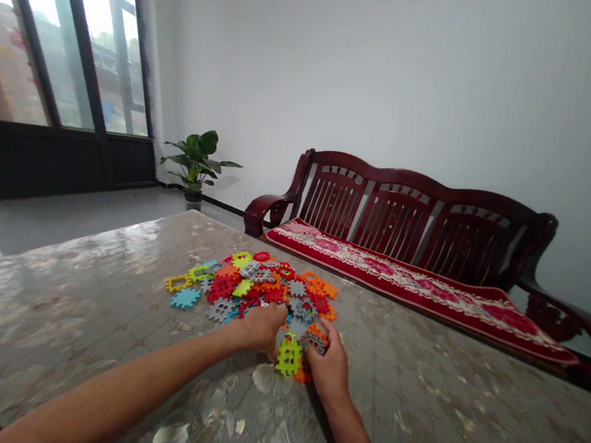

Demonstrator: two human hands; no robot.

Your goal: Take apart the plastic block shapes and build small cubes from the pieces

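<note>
A heap of flat notched plastic pieces (224, 287) in red, grey, orange, blue and yellow-green lies on the patterned table (145, 369). My left hand (263, 328) is at the heap's near edge, fingers bent down; whatever is under its fingertips is hidden. My right hand (329, 360) is just to the right, its thumb and fingers around a grey window piece (315, 338) with orange behind it. Between the hands, a yellow-green window piece (289, 356) stands out, with an orange piece (303, 374) beside its lower right edge.
A dark red wooden bench (394, 220) with a red floral cover (428, 290) stands beyond the table. Behind the table's far left corner is a potted plant (198, 161). Dark-framed glass doors (74, 40) are at the left.
</note>
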